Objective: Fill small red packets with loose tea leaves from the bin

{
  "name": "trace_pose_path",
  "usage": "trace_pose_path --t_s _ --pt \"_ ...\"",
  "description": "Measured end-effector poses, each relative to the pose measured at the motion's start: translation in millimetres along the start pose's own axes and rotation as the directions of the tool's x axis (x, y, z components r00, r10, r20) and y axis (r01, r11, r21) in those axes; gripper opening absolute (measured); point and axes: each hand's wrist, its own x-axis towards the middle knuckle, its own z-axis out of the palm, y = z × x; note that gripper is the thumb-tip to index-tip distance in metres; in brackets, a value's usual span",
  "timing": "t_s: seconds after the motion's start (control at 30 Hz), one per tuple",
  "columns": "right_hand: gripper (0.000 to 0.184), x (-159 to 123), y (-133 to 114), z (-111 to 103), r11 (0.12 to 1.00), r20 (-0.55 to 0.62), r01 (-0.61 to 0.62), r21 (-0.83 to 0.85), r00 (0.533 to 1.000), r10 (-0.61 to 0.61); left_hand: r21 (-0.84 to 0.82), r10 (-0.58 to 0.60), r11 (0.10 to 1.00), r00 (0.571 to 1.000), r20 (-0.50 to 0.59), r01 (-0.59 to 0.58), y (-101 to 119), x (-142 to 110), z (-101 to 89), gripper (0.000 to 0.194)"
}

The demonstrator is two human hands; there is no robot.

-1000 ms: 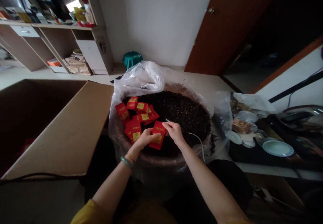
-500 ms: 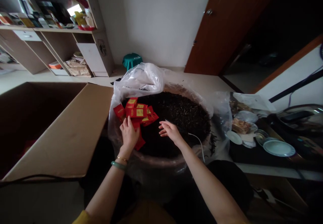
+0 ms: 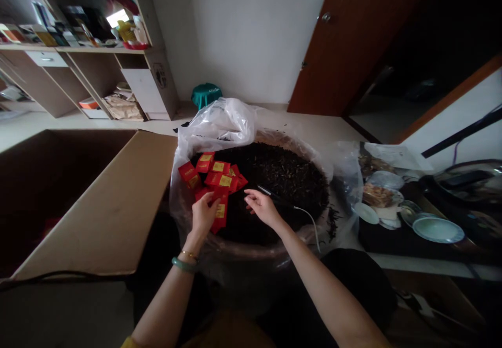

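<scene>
While touching the nearest red printed packet with the left hand, cannot tell whether pinching it or merely resting on it. Lies just right of those fingertips, on the near left of the dark loose leaves, aligned lengthwise roughly near to far. Much closer to the left hand than to the right hand, held apart over the leaves, loosely curled around nothing visible, just beside a slim cabled device.
</scene>
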Motion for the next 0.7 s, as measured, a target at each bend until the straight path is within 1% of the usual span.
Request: trace_pose_path --t_s 0.03,0.07,0.13,0.17,0.23,0.3,0.37,0.43,0.5,0.53,0.6,0.7 --pt "0.042 -1.5 -2.5 1.9 0.994 -0.023 0.088 -0.057 0.996 -0.089 -0.062 -0.007 0.998 0.999 0.036 0.009 3.5 -3.8 3.0 0.017" --pt "0.047 -3.1 -4.9 3.6 0.975 -0.041 0.183 -0.128 0.981 -0.189 -0.107 -0.014 0.994 0.996 0.084 0.023 7.2 -8.0 6.8 0.014" --pt "0.053 -6.7 -9.0 5.9 0.89 -0.031 0.348 -0.294 0.927 -0.373 -0.185 0.0 0.982 0.985 0.171 0.032 13.8 -16.8 16.0 0.012" --pt "0.053 -8.5 -10.3 6.4 0.834 -0.005 0.404 -0.375 0.899 -0.438 -0.2 -0.005 0.979 0.983 0.183 0.043 16.4 -20.5 20.6 0.012" --pt "0.052 -11.5 -11.2 6.1 0.729 0.041 0.457 -0.511 0.859 -0.51 -0.208 -0.045 0.975 0.983 0.18 0.082 19.5 -25.3 28.5 0.012" --pt "0.049 -13.5 -10.5 5.1 0.658 0.056 0.461 -0.596 0.841 -0.538 -0.231 -0.08 0.965 0.978 0.19 0.124 20.0 -26.3 34.0 0.012" --pt "0.045 -14.7 -9.5 4.4 0.608 0.055 0.463 -0.645 0.822 -0.567 -0.277 -0.093 0.949 0.972 0.216 0.152 18.6 -24.5 37.6 0.013" --pt "0.037 -15.5 -9.5 4.7 0.568 0.049 0.464 -0.68 0.801 -0.596 -0.308 -0.098 0.936 0.968 0.23 0.168 16.2 -22.0 39.9 0.015" --pt "0.028 -16.4 -10.5 5.8 0.547 0.039 0.45 -0.706 0.796 -0.604 -0.293 -0.098 0.942 0.97 0.221 0.162 13.7 -20.5 41.1 0.016" --pt "0.025 -16.8 -11.2 6.3 0.54 0.043 0.442 -0.716 0.8 -0.598 -0.271 -0.079 0.953 0.973 0.217 0.138 12.7 -20.3 41.3 0.016" --pt "0.025 -17.1 -12.2 6.9 0.524 0.074 0.439 -0.729 0.813 -0.578 -0.208 -0.008 0.976 0.974 0.224 0.056 11.7 -21.0 40.6 0.018" --pt "0.027 -15.5 -12.5 4.6 0.521 0.116 0.453 -0.724 0.824 -0.555 -0.116 0.099 0.991 0.958 0.267 -0.07 13.3 -22.0 38.1 0.025"
